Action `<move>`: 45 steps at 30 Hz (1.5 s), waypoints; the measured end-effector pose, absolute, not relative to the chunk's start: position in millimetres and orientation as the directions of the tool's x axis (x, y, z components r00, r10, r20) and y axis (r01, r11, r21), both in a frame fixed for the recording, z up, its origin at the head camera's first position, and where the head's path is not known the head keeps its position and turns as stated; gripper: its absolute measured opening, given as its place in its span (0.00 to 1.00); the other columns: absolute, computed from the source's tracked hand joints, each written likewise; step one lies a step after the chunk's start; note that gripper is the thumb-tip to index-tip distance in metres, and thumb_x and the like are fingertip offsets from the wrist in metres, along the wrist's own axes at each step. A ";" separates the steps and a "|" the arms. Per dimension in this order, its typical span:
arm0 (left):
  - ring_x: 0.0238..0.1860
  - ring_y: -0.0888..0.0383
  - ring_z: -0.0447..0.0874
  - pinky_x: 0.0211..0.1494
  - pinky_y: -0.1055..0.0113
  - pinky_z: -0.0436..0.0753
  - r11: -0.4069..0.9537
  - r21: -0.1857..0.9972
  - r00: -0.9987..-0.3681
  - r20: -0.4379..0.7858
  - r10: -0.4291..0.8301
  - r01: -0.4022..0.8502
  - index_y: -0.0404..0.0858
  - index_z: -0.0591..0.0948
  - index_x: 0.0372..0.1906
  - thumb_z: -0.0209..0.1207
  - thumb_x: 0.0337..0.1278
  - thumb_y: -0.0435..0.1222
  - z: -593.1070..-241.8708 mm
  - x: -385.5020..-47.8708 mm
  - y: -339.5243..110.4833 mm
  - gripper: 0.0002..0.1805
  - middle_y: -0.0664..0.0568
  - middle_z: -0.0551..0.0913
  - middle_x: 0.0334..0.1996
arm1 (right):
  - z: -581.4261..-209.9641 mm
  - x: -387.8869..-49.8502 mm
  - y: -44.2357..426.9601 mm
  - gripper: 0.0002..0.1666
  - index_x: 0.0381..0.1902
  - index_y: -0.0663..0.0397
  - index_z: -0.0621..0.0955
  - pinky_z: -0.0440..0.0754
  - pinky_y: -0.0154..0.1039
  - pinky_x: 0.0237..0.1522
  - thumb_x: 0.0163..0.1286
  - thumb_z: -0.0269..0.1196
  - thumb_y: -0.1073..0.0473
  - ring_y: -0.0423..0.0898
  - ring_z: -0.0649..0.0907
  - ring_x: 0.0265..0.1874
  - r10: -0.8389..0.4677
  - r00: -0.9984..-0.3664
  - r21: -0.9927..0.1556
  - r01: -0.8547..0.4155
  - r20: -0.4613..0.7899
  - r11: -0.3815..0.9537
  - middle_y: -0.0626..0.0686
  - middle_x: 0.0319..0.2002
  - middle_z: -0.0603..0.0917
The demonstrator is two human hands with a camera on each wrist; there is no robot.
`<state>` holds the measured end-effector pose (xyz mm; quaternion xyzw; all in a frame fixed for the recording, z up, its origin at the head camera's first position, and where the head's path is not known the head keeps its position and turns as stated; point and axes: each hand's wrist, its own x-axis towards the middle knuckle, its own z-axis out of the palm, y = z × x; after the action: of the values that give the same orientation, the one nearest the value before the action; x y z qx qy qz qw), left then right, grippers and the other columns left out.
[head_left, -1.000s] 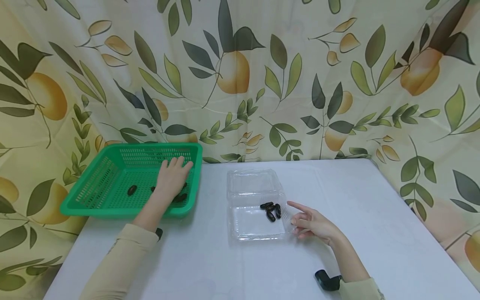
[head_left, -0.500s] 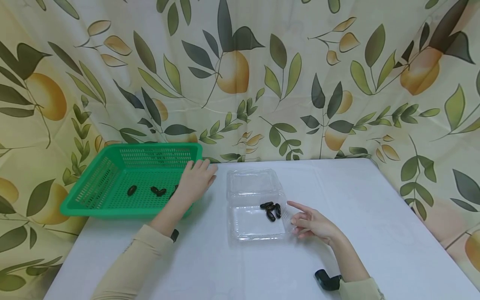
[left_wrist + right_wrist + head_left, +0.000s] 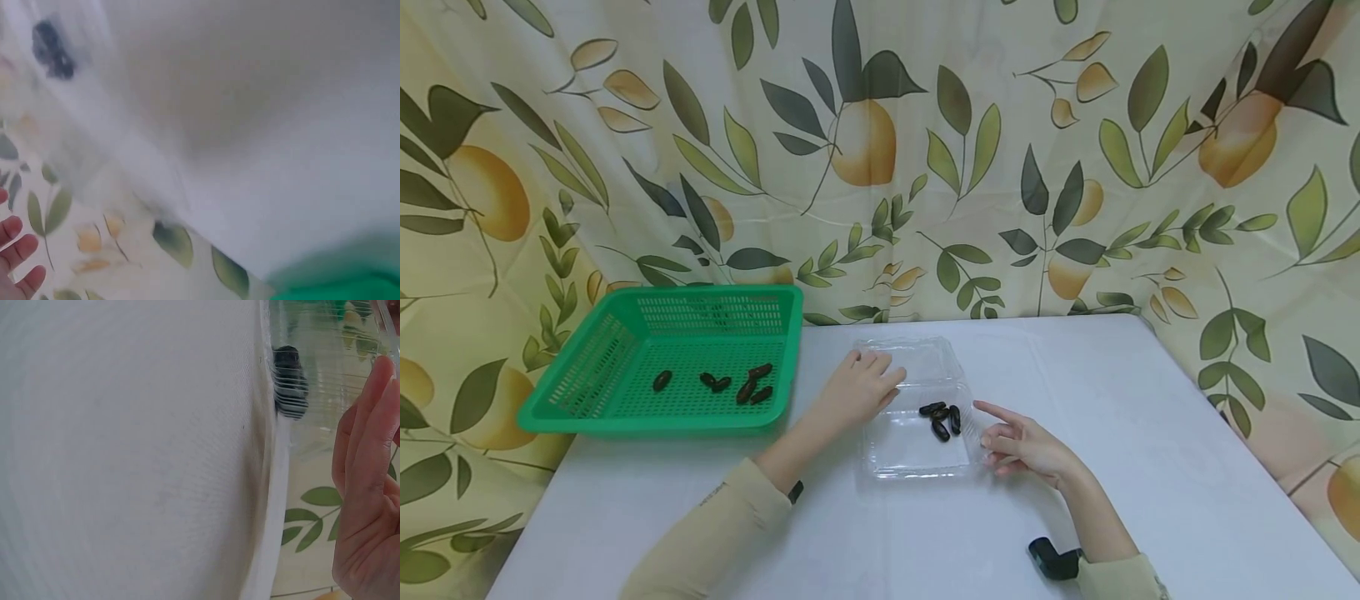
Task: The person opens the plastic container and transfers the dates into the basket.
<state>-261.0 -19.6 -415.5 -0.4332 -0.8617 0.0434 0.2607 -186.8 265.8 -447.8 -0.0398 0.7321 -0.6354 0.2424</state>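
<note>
In the head view, one clear plastic container with a folded-back lid (image 3: 898, 450) sits on a white-covered table (image 3: 1150, 492). Four glossy, dark-brown oval pieces (image 3: 955, 419) appear in the right half of its base. Left of the container stands one green perforated plastic basket (image 3: 647, 425), with six similar pieces (image 3: 662, 381) visible inside. The left hand (image 3: 859, 387) hangs over the container's left side near the hinge, fingers bent; whether it pinches anything cannot be told. The right hand (image 3: 1026, 446) is at the container's right wall, index finger straight, the others bent.

In the left wrist view, four fingertips (image 3: 31, 279) show slightly apart; the container's pieces blur together.

In the right wrist view, extended fingers lie against the container's ribbed wall, pieces visible through it.
</note>
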 end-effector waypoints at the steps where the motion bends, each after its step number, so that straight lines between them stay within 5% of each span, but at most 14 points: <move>1: 0.38 0.55 0.74 0.45 0.61 0.73 0.610 -0.308 -0.480 0.405 0.778 0.730 0.49 0.74 0.43 0.55 0.59 0.46 -417.6 -259.7 -15.6 0.10 0.54 0.76 0.37 | -447.8 -187.0 265.6 0.43 0.70 0.59 0.50 0.80 0.33 0.26 0.64 0.59 0.63 0.41 0.81 0.25 -0.365 -0.879 -0.949 0.250 -0.305 0.190 0.54 0.35 0.77; 26: 0.45 0.60 0.73 0.49 0.64 0.71 0.503 -0.289 -0.479 0.156 0.864 0.814 0.56 0.74 0.52 0.52 0.61 0.47 -458.4 -244.9 33.2 0.15 0.58 0.75 0.45 | -446.8 -186.0 265.0 0.42 0.70 0.58 0.50 0.80 0.34 0.26 0.64 0.58 0.64 0.41 0.81 0.26 -0.361 -0.882 -0.950 0.254 -0.305 0.182 0.52 0.34 0.76; 45: 0.46 0.62 0.72 0.46 0.69 0.69 0.481 -0.374 -0.478 0.108 0.871 0.793 0.58 0.74 0.53 0.51 0.60 0.51 -464.9 -246.1 33.5 0.17 0.60 0.75 0.49 | -447.6 -186.5 264.5 0.41 0.70 0.59 0.50 0.81 0.35 0.26 0.65 0.56 0.65 0.42 0.81 0.26 -0.351 -0.886 -0.949 0.246 -0.302 0.196 0.52 0.34 0.77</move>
<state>-246.1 33.5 -464.9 -0.4902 -0.8487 0.1375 0.1431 -186.5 264.5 -447.6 -0.0359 0.7363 -0.6332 0.2358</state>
